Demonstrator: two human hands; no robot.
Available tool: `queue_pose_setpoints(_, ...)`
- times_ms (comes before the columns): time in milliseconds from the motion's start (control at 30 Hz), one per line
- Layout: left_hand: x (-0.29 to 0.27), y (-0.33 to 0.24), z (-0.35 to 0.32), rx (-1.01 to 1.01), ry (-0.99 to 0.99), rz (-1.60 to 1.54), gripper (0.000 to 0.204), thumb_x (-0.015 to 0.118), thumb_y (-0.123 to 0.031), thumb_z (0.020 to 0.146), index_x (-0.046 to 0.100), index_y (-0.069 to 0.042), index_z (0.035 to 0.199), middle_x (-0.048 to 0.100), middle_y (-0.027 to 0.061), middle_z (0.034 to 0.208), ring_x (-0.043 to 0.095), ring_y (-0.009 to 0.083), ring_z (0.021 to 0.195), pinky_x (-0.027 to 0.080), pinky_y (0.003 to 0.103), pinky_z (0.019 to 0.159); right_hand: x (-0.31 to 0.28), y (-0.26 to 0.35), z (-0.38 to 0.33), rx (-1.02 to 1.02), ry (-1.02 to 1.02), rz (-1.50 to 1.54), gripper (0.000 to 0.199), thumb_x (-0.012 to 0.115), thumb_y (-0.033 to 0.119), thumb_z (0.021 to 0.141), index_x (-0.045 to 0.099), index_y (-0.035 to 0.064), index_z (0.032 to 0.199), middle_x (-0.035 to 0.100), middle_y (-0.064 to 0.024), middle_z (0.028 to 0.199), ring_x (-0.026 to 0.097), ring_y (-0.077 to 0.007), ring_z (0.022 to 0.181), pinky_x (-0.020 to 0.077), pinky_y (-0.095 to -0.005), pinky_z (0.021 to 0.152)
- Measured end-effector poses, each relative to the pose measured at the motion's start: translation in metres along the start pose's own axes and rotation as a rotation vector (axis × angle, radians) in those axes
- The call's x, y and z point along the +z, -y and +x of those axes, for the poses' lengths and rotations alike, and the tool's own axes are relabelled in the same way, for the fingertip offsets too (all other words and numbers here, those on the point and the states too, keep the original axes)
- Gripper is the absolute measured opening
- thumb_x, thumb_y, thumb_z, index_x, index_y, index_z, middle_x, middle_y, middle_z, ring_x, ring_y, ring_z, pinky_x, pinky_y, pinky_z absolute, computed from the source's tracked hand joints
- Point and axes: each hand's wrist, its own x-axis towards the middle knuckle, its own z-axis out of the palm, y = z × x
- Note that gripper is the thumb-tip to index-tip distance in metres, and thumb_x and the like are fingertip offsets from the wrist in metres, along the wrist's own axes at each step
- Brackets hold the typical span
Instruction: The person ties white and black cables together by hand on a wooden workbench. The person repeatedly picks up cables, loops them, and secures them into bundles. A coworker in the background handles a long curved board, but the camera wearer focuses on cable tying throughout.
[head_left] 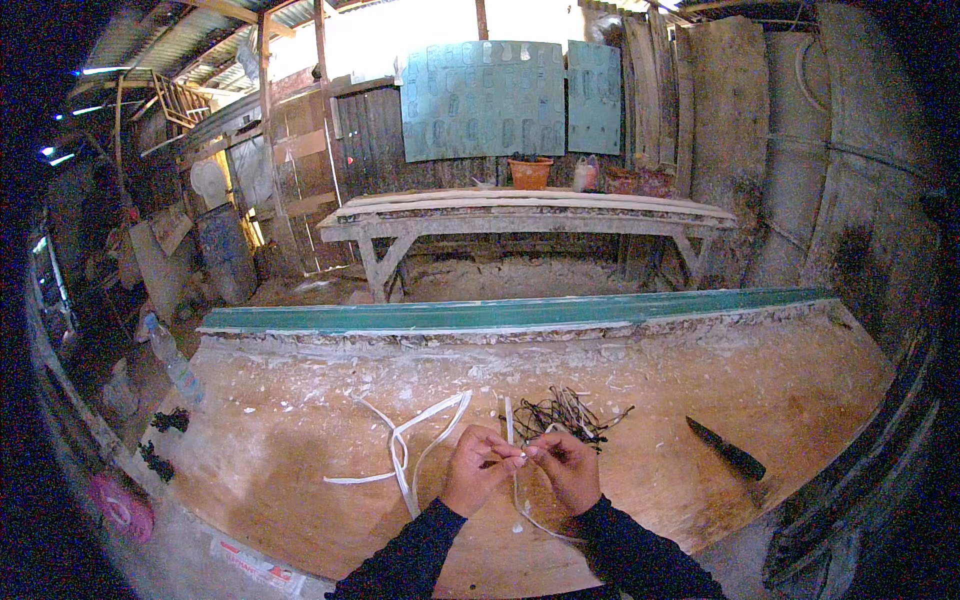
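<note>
My left hand (482, 472) and my right hand (566, 474) meet over the middle of the wooden tabletop, thumbs and fingertips pinched close together. Between them is a narrow white strip (509, 420), which sticks up past the fingers; a thin pale length trails down below the hands toward my right wrist. What the fingertips do with it is too small to make out. Looped white strips (400, 445) lie beside my left hand. Just beyond my right hand rests a tangled bundle of thin dark cords (567, 412). A dark knife (727, 448) lies farther right, its handle toward me.
A green-faced board (520, 314) runs along the table's far edge. Small dark clumps (157, 460) and a clear plastic bottle (175, 362) are at the left edge. Behind stands a long bench (530, 222) bearing an orange pot (530, 173). White flakes dot the tabletop (300, 440).
</note>
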Motion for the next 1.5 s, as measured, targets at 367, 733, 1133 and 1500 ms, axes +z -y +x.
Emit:
queue_pose_setpoints(367, -0.001, -0.001, -0.001, 0.026, -0.049, 0.004, 0.029, 0.062, 0.000, 0.073, 0.038, -0.006, 0.089, 0.059, 0.0124, 0.079, 0.059, 0.0179, 0.076, 0.048, 0.025, 0.063, -0.004, 0.003, 0.001, -0.152, 0.068, -0.251, 0.010, 0.062, 0.007, 0.073, 0.062, 0.0015, 0.081, 0.061, -0.0077, 0.079, 0.057, -0.0148, 0.073, 0.0438, -0.0256, 0.065)
queue_pose_setpoints(733, 0.001, 0.011, -0.008, 0.277, -0.169, 0.574, 0.014, 0.067, -0.004, 0.067, 0.057, -0.004, 0.078, 0.057, 0.0088, 0.074, 0.058, 0.0186, 0.065, 0.047, 0.027, 0.058, -0.004, 0.001, 0.001, -0.326, 0.052, -0.484, 0.010, 0.060, 0.007, 0.074, 0.059, 0.0025, 0.083, 0.059, -0.0097, 0.078, 0.058, -0.0187, 0.071, 0.0439, -0.0267, 0.063)
queue_pose_setpoints(1133, 0.002, 0.004, -0.008, 0.277, -0.122, 0.758, 0.015, 0.063, -0.004, 0.072, 0.052, -0.002, 0.080, 0.058, 0.0098, 0.081, 0.059, 0.0145, 0.071, 0.049, 0.024, 0.060, -0.003, -0.021, 0.004, -0.085, 0.202, -0.218, 0.008, 0.054, 0.008, 0.080, 0.046, 0.0051, 0.081, 0.048, 0.0001, 0.075, 0.047, -0.0093, 0.071, 0.0385, -0.0211, 0.065)
queue_pose_setpoints(1500, 0.001, -0.009, -0.003, -0.031, -0.040, 0.279, 0.011, 0.058, -0.010, 0.078, 0.053, -0.002, 0.084, 0.056, 0.0047, 0.083, 0.054, 0.0118, 0.076, 0.047, 0.024, 0.062, -0.007, -0.021, 0.008, 0.226, 0.410, 0.266, 0.011, 0.051, 0.016, 0.084, 0.050, 0.0059, 0.086, 0.053, -0.0009, 0.082, 0.050, -0.0104, 0.077, 0.0398, -0.0236, 0.071)
